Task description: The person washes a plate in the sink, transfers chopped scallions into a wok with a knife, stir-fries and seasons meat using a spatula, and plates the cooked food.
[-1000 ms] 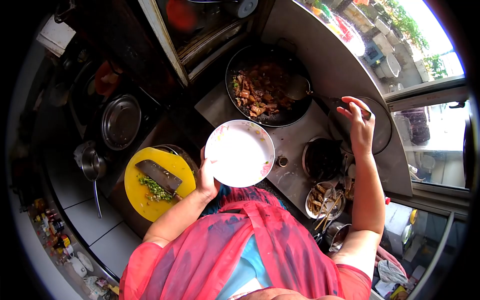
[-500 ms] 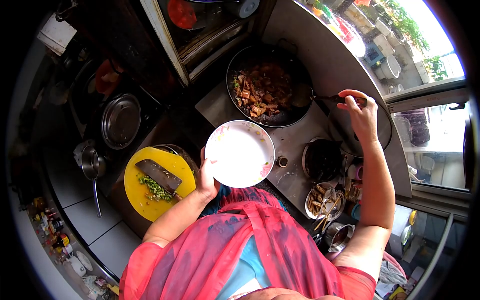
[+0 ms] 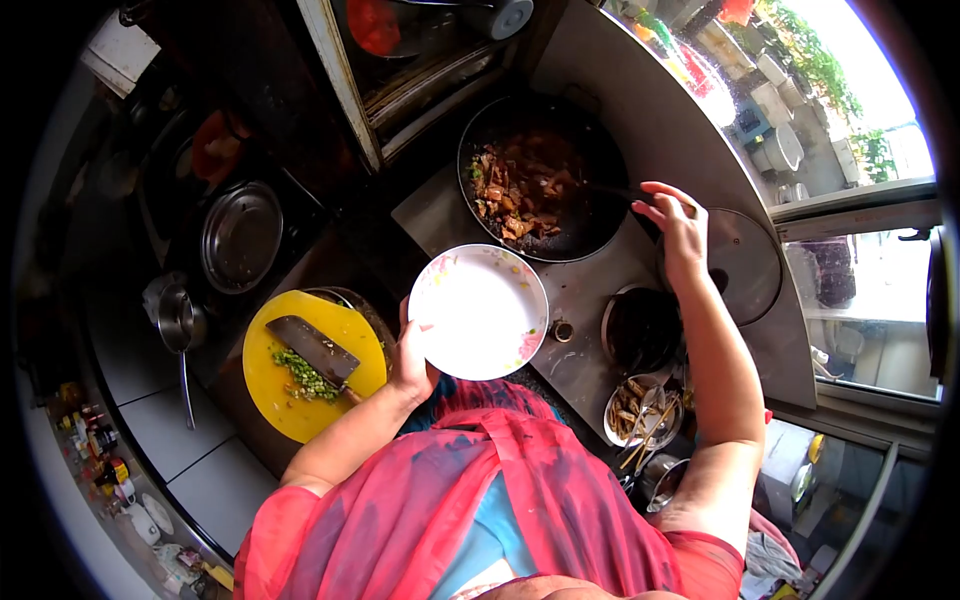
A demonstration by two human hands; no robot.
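Observation:
My left hand [image 3: 412,358] grips the left rim of a white plate [image 3: 478,312] with a pink floral edge; nothing lies on it. At the upper right, my right hand [image 3: 676,228] is closed around the dark handle of a spatula [image 3: 622,192]. The spatula's head reaches into a black wok [image 3: 600,238] and is hard to make out against the dark inside. Browned, saucy chunks of food [image 3: 522,190] lie in the wok, mostly toward its left side. The plate is held just in front of the wok's near edge.
To the left, a cleaver [image 3: 312,345] and chopped green onion [image 3: 305,375] rest on a yellow cutting board [image 3: 262,385]. A glass lid [image 3: 745,265] leans by the window. A dark pot [image 3: 640,328] and a bowl of food with chopsticks [image 3: 640,410] stand at right.
My right hand has moved left, pushing the spatula further into the wok. The plate in my left hand stays nearly in place.

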